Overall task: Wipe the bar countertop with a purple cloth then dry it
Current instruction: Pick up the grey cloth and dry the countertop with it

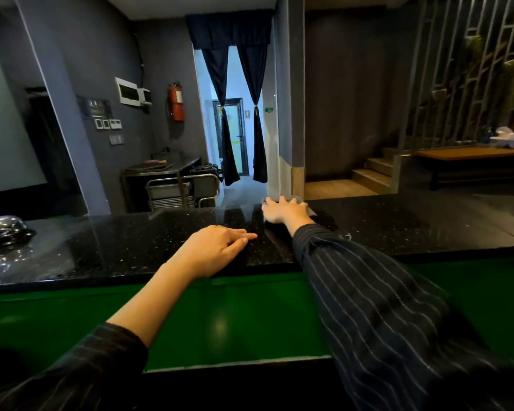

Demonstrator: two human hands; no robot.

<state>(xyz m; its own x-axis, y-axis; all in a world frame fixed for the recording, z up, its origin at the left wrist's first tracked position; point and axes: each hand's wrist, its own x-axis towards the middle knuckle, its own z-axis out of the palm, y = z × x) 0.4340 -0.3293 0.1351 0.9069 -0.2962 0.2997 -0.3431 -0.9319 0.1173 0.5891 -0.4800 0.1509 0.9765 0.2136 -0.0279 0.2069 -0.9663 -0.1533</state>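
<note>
The black speckled bar countertop (131,241) runs across the view and looks wet and shiny on its left part. My right hand (284,210) stretches to the counter's far edge and lies flat, pressing down on a cloth (298,199). Only a pale greyish strip of the cloth shows beyond the fingers and beside the wrist, so its colour is hard to tell. My left hand (217,247) rests palm down on the counter near its front edge, fingers stretched out, holding nothing.
A shiny chrome domed object (3,229) stands on the counter at the far left. A green lower ledge (220,315) lies between me and the counter. A grey pillar (291,114) rises just behind the cloth. A steel trolley (184,188) stands beyond.
</note>
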